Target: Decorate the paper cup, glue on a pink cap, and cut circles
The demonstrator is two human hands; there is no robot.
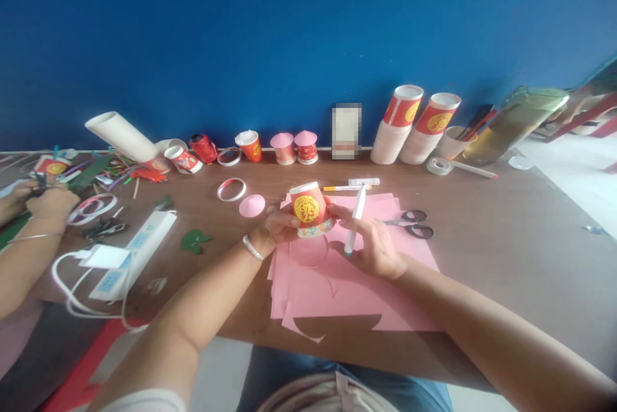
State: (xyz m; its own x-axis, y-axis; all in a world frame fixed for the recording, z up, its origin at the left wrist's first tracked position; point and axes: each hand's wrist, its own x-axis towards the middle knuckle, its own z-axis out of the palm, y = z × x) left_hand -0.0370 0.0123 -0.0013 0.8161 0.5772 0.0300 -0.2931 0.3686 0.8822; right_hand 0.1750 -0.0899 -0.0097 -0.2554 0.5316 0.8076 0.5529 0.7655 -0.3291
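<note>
A red paper cup (306, 206) with a yellow emblem and a patterned rim is held upside down above pink paper sheets (347, 296). My left hand (277, 229) grips its left side, fingers closed round it. My right hand (373, 241) holds a white marker (357, 219) upright between its fingers, and its fingertips touch the cup's right side. Right of that hand lie dark-handled scissors (417, 224), partly on the paper. A pink paper cone (252, 206) rests on the table to the left of the cup.
Stacked cups (385, 142), two cone-topped cups (283, 148), a tape roll (439, 166) and a large bottle (513, 123) stand along the wall. A power strip (139, 254) with white cables lies left. At far left, another person's hands (51, 206) work by a cup.
</note>
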